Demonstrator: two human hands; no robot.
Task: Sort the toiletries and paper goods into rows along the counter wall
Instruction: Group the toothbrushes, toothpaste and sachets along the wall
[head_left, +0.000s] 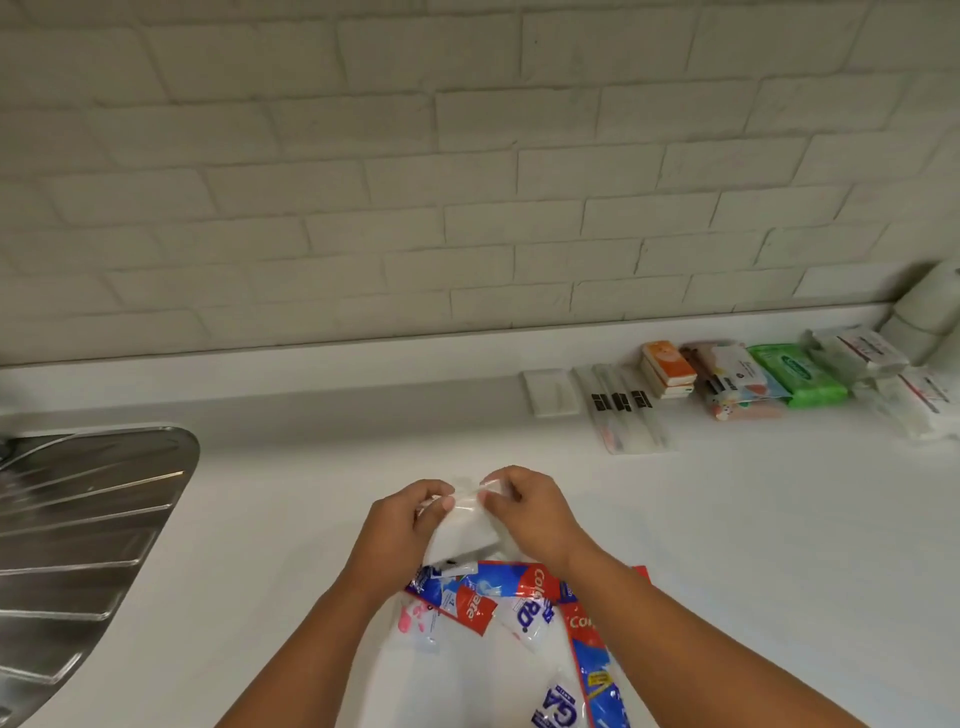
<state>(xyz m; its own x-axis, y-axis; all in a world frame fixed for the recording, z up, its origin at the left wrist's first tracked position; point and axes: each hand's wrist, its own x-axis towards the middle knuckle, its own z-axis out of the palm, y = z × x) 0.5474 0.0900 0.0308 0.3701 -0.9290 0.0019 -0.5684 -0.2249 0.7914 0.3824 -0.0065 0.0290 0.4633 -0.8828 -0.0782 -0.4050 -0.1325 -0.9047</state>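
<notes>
My left hand and my right hand both pinch a small white item in a clear plastic wrapper, held just above the white counter. Below my wrists lies a pile of red-and-blue toothpaste boxes and white soap packets. Along the wall at the right runs a row: a white bar, wrapped toothbrushes, orange boxes, tissue packs, a green wipes pack, white packets and paper rolls.
A steel sink drainboard takes up the left side of the counter. A white brick wall rises behind the counter. Bare counter lies between the drainboard and my hands, and along the wall left of the white bar.
</notes>
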